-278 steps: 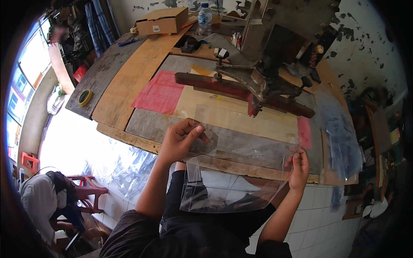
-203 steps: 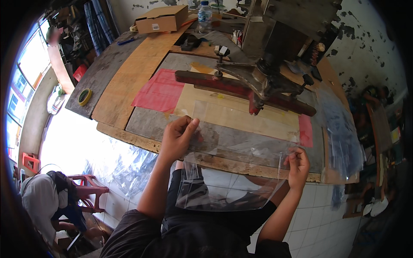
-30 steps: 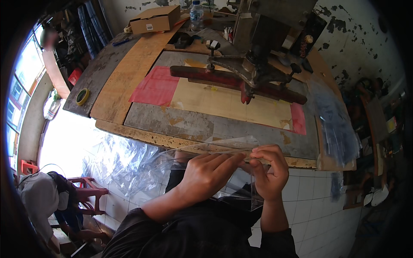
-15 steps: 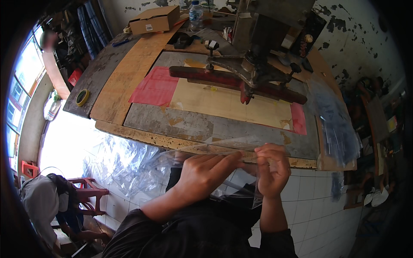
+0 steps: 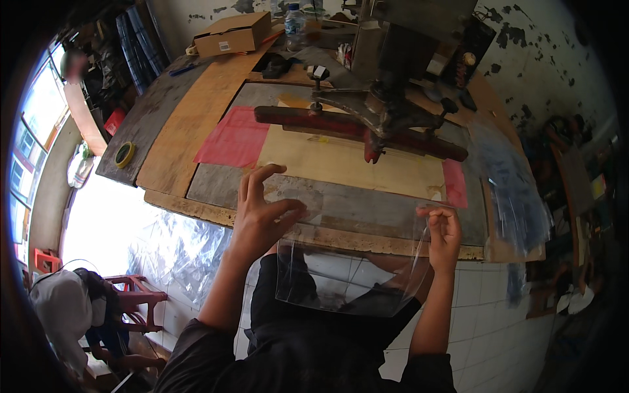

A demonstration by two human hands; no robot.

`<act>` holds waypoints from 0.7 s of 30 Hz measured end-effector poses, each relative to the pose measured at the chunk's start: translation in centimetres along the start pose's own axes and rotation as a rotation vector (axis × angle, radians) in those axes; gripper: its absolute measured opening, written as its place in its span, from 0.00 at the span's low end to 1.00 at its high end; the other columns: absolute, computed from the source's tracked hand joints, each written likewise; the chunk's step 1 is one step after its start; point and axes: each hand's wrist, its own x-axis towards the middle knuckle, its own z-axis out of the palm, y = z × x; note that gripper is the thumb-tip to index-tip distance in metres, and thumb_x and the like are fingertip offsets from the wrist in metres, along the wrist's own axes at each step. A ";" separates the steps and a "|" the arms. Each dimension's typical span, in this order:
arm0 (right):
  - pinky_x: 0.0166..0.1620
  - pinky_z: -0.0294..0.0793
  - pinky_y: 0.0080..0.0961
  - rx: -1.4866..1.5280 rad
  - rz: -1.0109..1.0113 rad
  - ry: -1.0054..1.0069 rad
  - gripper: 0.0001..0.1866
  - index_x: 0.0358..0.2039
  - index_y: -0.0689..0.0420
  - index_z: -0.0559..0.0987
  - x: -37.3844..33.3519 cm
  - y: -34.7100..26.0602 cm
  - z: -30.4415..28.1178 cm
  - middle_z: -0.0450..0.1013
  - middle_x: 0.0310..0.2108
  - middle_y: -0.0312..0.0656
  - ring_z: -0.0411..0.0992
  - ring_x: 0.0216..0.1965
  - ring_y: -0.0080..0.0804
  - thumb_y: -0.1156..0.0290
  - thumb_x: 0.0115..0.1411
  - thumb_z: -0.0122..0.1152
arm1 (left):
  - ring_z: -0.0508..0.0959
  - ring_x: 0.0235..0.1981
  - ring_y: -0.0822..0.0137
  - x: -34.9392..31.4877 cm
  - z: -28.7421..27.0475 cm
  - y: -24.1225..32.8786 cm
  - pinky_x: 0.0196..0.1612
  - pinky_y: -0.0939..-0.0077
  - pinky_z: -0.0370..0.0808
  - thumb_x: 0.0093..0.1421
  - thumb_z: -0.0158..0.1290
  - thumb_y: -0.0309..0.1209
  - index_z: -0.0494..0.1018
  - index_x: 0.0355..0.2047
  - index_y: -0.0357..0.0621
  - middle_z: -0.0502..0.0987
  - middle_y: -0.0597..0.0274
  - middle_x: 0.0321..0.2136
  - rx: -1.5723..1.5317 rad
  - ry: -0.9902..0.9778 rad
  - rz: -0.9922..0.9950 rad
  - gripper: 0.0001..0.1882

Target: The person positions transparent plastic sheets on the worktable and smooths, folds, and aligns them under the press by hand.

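A clear plastic sheet (image 5: 347,285), perhaps a flat pouch, hangs in front of the table's near edge, over my lap. My right hand (image 5: 445,239) is closed on its upper right corner, thumb and fingers pinched together. Beside its upper left corner is my left hand (image 5: 257,213), fingers spread and curved, nothing visibly gripped. Beyond the hands, a press machine's dark red bar (image 5: 304,120) stands over a cream sheet (image 5: 347,160) with pink pieces (image 5: 229,141) at its ends, on a grey plate (image 5: 255,187).
Crumpled clear plastic (image 5: 180,252) lies heaped on the floor at left. Clear plastic sheets (image 5: 521,196) are stacked at the table's right edge. A cardboard box (image 5: 232,36), water bottle (image 5: 295,26) and yellow tape roll (image 5: 124,152) sit on the table. Another person (image 5: 62,314) is at lower left.
My hands have moved apart: the left went up and left and its fingers spread, the right moved slightly right. The clear sheet, bunched between them before, now hangs spread out.
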 end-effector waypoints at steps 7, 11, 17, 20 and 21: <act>0.58 0.78 0.32 -0.145 0.117 -0.053 0.14 0.45 0.60 0.76 -0.6 -1.0 -0.4 0.85 0.37 0.43 0.84 0.45 0.32 0.62 0.77 0.63 | 0.89 0.45 0.57 -1.7 0.8 -3.0 0.56 0.58 0.83 0.59 0.69 0.27 0.84 0.39 0.44 0.89 0.60 0.42 -0.372 -0.307 0.145 0.08; 0.51 0.80 0.28 -0.130 0.285 -0.021 0.14 0.44 0.63 0.78 -0.3 -1.3 0.0 0.85 0.36 0.44 0.85 0.41 0.30 0.63 0.77 0.63 | 0.89 0.40 0.55 -1.9 1.5 -3.5 0.48 0.62 0.85 0.62 0.67 0.27 0.84 0.39 0.42 0.89 0.61 0.39 -0.338 -0.260 0.074 0.06; 0.49 0.80 0.27 -0.143 0.330 0.096 0.11 0.43 0.63 0.79 -0.1 -0.8 1.2 0.84 0.30 0.43 0.84 0.38 0.30 0.67 0.77 0.63 | 0.88 0.31 0.66 -0.3 1.3 -1.8 0.36 0.73 0.80 0.69 0.63 0.26 0.84 0.45 0.41 0.89 0.58 0.31 -0.535 -0.301 -0.519 0.06; 0.49 0.80 0.27 -0.143 0.352 0.117 0.11 0.43 0.63 0.79 0.2 -1.1 1.3 0.84 0.30 0.43 0.84 0.37 0.30 0.67 0.77 0.62 | 0.88 0.34 0.74 0.4 0.7 -2.1 0.38 0.76 0.79 0.71 0.60 0.25 0.83 0.49 0.38 0.88 0.58 0.28 -0.555 -0.372 -0.566 0.08; 0.49 0.79 0.27 -0.140 0.336 0.118 0.12 0.44 0.63 0.79 0.2 -1.1 1.3 0.84 0.30 0.42 0.84 0.37 0.29 0.66 0.77 0.62 | 0.87 0.34 0.75 0.4 0.8 -2.2 0.38 0.77 0.79 0.70 0.61 0.25 0.83 0.51 0.38 0.88 0.59 0.28 -0.605 -0.373 -0.595 0.10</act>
